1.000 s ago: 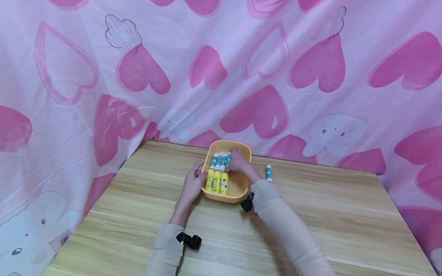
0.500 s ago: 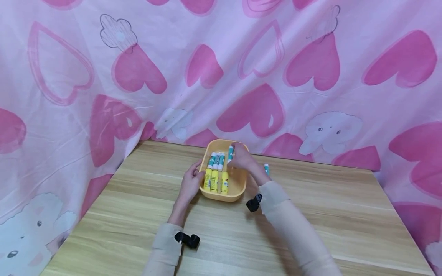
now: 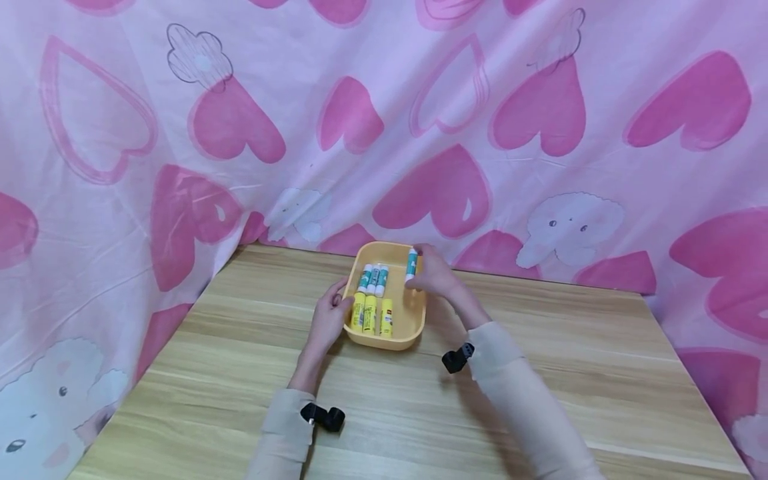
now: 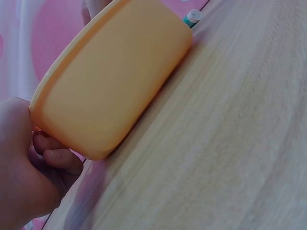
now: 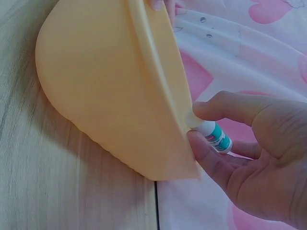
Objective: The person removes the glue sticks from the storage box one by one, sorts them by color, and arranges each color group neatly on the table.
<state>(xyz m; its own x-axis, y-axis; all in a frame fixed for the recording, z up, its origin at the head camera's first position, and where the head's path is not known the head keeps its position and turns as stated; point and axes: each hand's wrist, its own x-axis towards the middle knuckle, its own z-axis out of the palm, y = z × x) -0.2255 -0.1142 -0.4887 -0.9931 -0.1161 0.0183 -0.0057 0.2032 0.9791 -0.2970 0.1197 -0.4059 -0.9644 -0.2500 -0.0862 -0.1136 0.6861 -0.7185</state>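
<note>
A shallow orange-yellow plastic bin (image 3: 384, 343) sits on the table. My left hand (image 3: 329, 320) grips its left side, thumb at the rim and fingers curled below, as the left wrist view shows. Between thumb and fingers my right hand (image 3: 435, 273) pinches a white-and-teal glue stick (image 3: 411, 265) by its ends, over the bin's right rim. Inside the bin lie three similar teal glue sticks (image 3: 373, 280) side by side at the back left. In front of them are three larger yellow glue sticks (image 3: 370, 315), the right one slightly apart.
One more teal-and-white stick (image 4: 193, 18) shows beyond the bin in the left wrist view; my right hand and arm hide it in the head view. The wooden table (image 3: 384, 413) ends at a pink heart-patterned curtain (image 3: 432, 193) behind the bin.
My right hand has lifted a teal glue stick from the row in the bin and carried it right to the rim. The left hand keeps its grip on the bin.
</note>
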